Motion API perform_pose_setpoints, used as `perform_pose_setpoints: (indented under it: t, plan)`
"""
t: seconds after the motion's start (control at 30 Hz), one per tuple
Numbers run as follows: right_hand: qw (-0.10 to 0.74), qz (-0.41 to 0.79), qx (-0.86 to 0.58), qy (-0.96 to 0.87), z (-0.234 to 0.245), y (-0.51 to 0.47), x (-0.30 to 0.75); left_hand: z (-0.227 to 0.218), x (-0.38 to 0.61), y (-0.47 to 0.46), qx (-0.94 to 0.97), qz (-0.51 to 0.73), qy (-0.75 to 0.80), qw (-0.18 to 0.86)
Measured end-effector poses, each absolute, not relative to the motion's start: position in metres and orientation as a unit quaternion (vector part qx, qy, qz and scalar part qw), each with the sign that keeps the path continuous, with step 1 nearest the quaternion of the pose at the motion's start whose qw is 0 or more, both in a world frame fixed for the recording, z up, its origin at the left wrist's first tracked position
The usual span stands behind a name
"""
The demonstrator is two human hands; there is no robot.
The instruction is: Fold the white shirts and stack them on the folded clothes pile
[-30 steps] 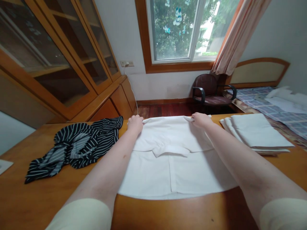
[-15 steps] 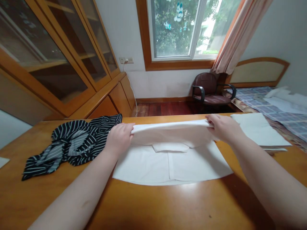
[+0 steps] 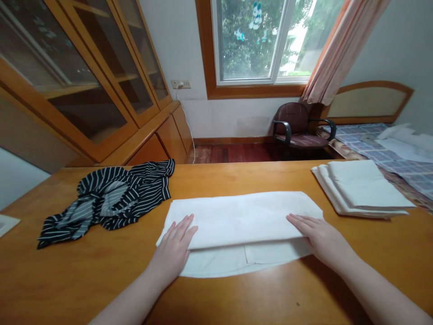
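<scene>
A white garment (image 3: 240,219) lies folded in half on the wooden table (image 3: 237,298) in front of me. My left hand (image 3: 174,246) rests flat on its near left corner, fingers stretched out. At the near right corner my right hand (image 3: 320,237) lies flat too, fingers extended over the folded edge. Both palms press on the cloth and hold nothing. A strip of the lower layer shows below the fold.
A crumpled black-and-white striped garment (image 3: 108,198) lies at the left of the table. A stack of folded white cloths (image 3: 361,187) sits at the right. Beyond the table are a dark armchair (image 3: 299,128), a bed (image 3: 399,149), a wooden cabinet (image 3: 84,90) and a window.
Both hands gripped the far edge of the white garment, carried it toward me and laid it down over the near part. They have let go and now lie flat on it.
</scene>
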State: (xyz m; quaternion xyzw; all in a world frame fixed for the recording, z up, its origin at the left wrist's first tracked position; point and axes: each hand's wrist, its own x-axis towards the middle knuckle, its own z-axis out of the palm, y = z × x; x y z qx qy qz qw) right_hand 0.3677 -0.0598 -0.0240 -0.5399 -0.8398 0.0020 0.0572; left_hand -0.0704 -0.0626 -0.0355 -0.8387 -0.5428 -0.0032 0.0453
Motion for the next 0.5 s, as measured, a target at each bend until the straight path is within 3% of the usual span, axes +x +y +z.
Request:
perform_pose_setpoints:
  t: [0.23,0.5]
  plan:
    - [0.045,0.000,-0.566,-0.823,-0.063,-0.054,0.359,-0.049,-0.063,-0.043,-0.826,0.072,-0.559,0.008]
    - [0.021,0.032,-0.643,-0.765,-0.034,0.004,0.327,-0.045,-0.041,0.041,-0.786,0.039,-0.617,0.019]
